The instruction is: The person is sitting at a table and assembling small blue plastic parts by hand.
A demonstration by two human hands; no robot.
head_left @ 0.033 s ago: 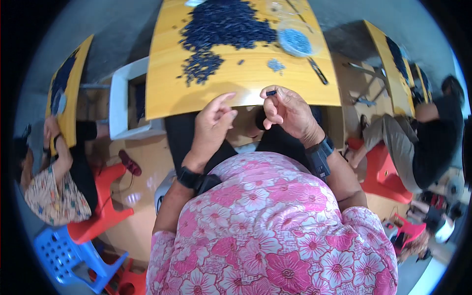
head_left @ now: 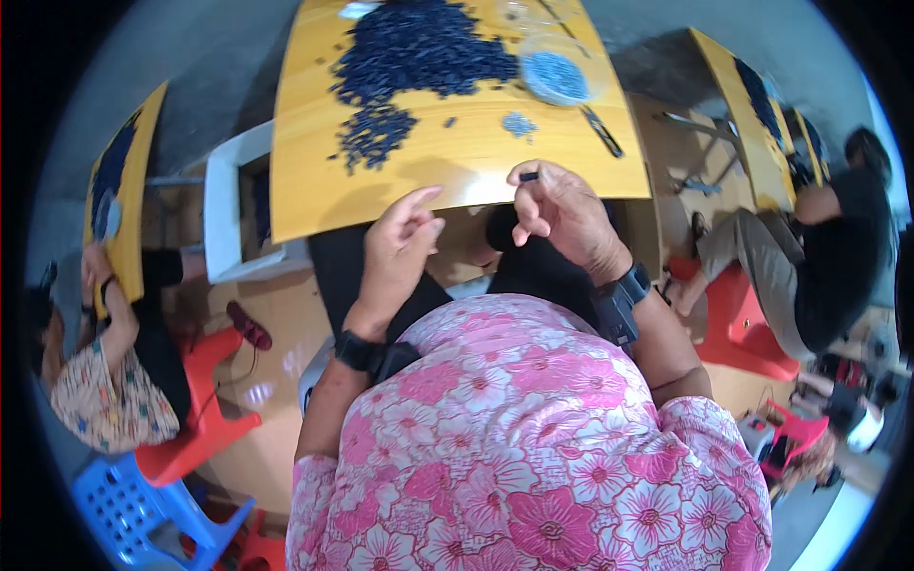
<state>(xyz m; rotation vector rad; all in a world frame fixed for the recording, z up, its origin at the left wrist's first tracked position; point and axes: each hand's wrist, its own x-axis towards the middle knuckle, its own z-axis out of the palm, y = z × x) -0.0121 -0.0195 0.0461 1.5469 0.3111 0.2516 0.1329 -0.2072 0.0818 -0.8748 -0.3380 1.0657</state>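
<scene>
Between the thumb and index finger of my right hand (head_left: 562, 214) is a small dark rectangular piece (head_left: 529, 177), just at the table's near edge. My left hand (head_left: 398, 249) hovers to its left, thumb and index finger apart, the other fingers curled; I see nothing held in it. On the yellow table (head_left: 314, 195) lies a large heap of dark small pieces (head_left: 409, 52), with a smaller scattered group (head_left: 374, 133) nearer me. To the right sit a few tiny grey-blue parts (head_left: 519, 124) and a clear round container (head_left: 555, 76) full of similar parts.
A black-handled tool (head_left: 602, 131) lies near the table's right edge. An open white box (head_left: 228, 205) stands left of the table. People sit at other tables on both sides, on red stools (head_left: 205, 404). A blue stool (head_left: 143, 509) is at lower left.
The view has shifted slightly, so the table appears a little further left. My left hand has also moved slightly left; my right hand still pinches the dark piece.
</scene>
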